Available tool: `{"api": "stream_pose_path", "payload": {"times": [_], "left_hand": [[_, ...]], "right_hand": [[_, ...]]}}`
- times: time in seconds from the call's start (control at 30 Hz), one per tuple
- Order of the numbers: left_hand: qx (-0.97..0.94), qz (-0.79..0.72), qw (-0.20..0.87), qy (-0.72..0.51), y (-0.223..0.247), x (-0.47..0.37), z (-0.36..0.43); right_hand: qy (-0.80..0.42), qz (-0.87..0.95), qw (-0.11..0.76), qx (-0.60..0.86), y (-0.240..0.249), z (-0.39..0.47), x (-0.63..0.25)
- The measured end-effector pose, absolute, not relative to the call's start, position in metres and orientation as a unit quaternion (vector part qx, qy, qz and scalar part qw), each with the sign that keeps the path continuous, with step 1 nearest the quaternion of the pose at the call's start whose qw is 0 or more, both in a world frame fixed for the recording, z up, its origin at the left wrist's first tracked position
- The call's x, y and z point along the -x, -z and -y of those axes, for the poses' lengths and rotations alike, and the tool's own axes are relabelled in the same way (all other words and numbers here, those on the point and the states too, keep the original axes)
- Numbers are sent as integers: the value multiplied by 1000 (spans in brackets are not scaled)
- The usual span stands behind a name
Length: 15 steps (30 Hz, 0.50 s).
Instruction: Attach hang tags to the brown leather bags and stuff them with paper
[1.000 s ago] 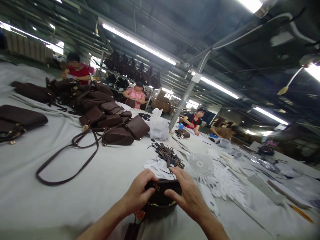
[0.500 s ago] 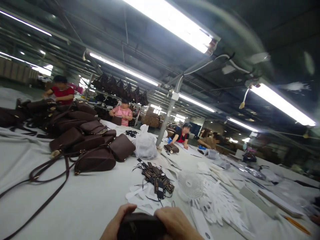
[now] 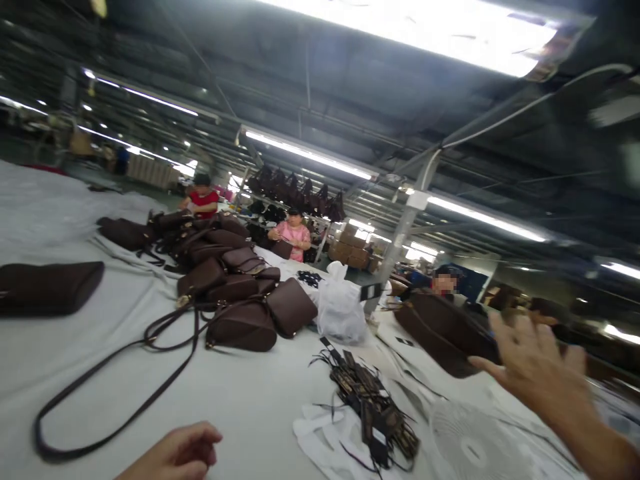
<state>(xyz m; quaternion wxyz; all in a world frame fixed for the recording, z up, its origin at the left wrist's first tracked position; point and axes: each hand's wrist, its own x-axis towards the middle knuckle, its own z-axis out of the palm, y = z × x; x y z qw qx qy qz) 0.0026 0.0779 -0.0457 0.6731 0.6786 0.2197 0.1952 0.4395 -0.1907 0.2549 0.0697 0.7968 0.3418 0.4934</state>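
Observation:
My right hand [image 3: 545, 373] is raised at the right with its fingers spread. Just left of it a dark brown bag [image 3: 445, 333] appears tilted above the table, its right end by my thumb and fingertips; whether they touch is unclear. My left hand [image 3: 175, 453] hovers low over the white table cover [image 3: 225, 393], fingers loosely bent and holding nothing. Between the hands lies a heap of black and brown tags [image 3: 370, 400] with cords, beside white cut pieces [image 3: 325, 437].
Brown bags [image 3: 240, 287] are piled at the back left, with a long strap [image 3: 120, 440] looping forward. Another brown bag [image 3: 50, 288] lies at the left edge. A white plastic bag [image 3: 341, 310], a metal post [image 3: 400, 247] and a white fan [image 3: 467, 443] stand nearby. People work beyond.
The view has swung left. My hands, earlier together on a dark item, are now far apart; the right has risen beside a brown bag, and the left holds nothing.

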Motion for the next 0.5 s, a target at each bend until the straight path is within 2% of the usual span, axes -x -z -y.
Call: {"api": "stream_pose_path", "payload": {"times": [0.03, 0.1, 0.17, 0.23, 0.33, 0.4, 0.5], "left_hand": [[-687, -218, 665, -196, 39, -11, -82], [-697, -214, 655, -199, 31, -30, -93], [-706, -230, 634, -214, 29, -47, -103], [-721, -261, 599, -231, 32, -56, -110], [-748, -293, 550, -229, 36, -56, -114], [-758, -296, 539, -217, 38, -52, -114], [-780, -296, 505, -221, 50, -54, -117]], "right_hand": [[-501, -344, 57, -792, -260, 180, -455], [-439, -400, 17, -804, -242, 149, -464], [-296, -465, -18, -834, -197, 107, -446], [-129, -530, -13, -838, -141, 60, -411], [8, -606, -63, -793, -70, -19, -358], [51, -585, -101, -803, -42, -72, -337], [33, -541, -119, -832, -21, -145, -326]]}}
